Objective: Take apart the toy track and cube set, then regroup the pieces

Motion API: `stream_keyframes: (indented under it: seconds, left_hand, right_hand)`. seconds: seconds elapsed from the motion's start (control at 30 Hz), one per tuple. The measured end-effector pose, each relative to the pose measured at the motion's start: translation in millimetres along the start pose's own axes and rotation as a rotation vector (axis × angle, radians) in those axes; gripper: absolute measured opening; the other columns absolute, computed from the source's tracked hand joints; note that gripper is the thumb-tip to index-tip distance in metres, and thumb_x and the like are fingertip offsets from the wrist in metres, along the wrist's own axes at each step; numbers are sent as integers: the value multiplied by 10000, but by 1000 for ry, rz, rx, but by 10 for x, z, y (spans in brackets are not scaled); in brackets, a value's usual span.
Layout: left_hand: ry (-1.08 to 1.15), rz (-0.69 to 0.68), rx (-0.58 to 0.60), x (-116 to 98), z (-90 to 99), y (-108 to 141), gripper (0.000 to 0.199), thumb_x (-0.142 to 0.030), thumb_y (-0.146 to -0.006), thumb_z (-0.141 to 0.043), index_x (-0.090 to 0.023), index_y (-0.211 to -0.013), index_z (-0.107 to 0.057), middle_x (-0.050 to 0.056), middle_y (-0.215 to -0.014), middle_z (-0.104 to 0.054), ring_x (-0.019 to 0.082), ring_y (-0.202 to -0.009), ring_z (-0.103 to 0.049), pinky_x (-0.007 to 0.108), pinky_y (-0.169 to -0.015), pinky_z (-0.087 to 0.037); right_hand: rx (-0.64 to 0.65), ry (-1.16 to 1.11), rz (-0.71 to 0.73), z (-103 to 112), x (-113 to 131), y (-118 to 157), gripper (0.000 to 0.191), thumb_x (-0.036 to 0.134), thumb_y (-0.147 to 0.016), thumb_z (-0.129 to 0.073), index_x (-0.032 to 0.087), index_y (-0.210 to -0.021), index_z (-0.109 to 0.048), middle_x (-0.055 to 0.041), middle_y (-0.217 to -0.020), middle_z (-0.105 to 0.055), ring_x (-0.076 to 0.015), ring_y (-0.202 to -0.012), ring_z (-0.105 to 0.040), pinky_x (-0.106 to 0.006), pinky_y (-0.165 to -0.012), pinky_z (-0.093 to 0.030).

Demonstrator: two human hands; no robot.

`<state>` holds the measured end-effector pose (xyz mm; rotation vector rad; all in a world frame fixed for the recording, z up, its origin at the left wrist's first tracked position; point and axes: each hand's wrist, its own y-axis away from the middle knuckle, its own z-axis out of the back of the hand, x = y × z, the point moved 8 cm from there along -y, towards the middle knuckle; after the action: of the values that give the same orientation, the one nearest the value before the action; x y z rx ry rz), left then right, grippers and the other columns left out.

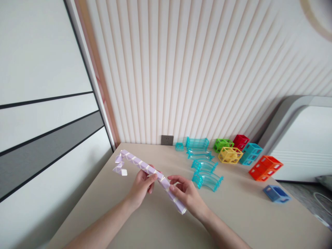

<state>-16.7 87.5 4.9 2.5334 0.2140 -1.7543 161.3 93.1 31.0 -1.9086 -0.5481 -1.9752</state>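
Note:
A long snake-cube twisting puzzle (151,170) in pale purple and white runs slantwise between my hands above the table. Its far left end is folded into a zigzag, finishing in a white face. My left hand (141,185) pinches the puzzle near its middle, thumb on top and fingers behind. Closer to the lower right end, my right hand (187,194) holds it with the thumb against the near side and the index finger slightly raised. The stretch between and beyond my hands is straight.
Several clear teal track pieces (207,180) lie right of my hands. Beyond them stand open-frame blocks: green (220,145), yellow (230,155), red (240,141), teal (250,154), orange (266,167) and blue (276,194). A ribbed wall with a dark socket (167,140) borders the table (109,214).

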Motion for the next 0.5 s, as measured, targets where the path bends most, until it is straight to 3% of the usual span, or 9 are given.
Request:
stream_keyframes:
  seconds: [0.17, 0.23, 0.33, 0.5]
  left_hand:
    - [-50, 1, -80, 1, 63, -31, 469, -459, -758, -841, -182, -1005, -555, 27, -909, -746, 21, -395, -439, 172, -380, -280]
    - [-59, 20, -68, 20, 63, -43, 475, -458, -753, -843, -180, -1010, -556, 26, -911, -745, 21, -393, -442, 172, -382, -278]
    - [-50, 42, -48, 48, 64, -52, 464, -461, -751, -838, -182, -996, -560, 23, -892, -745, 27, -385, -449, 176, -374, -281]
    - [-22, 43, -11, 27, 28, -41, 469, -508, -768, -809, -182, -1002, -566, 26, -874, -745, 28, -376, -448, 178, -371, -276]
  right_hand:
    - [2, 196, 68, -21, 67, 24, 552, 491, -797, -789, 189, -1253, -713, -68, -961, -737, -206, -760, -608, -314, -688, -481]
    - [0, 211, 75, -32, 77, 26, 485, 472, -848, -738, 179, -1233, -731, -65, -908, -739, -213, -747, -630, -323, -694, -490]
    - [47, 135, 62, -67, 107, 29, 442, 510, -889, -682, 172, -1162, -767, -57, -847, -724, -205, -698, -660, -325, -686, -512]
    - [95, 33, 11, -103, 122, 35, 508, 611, -883, -653, 181, -1128, -771, -86, -945, -743, -192, -662, -680, -336, -669, -560]
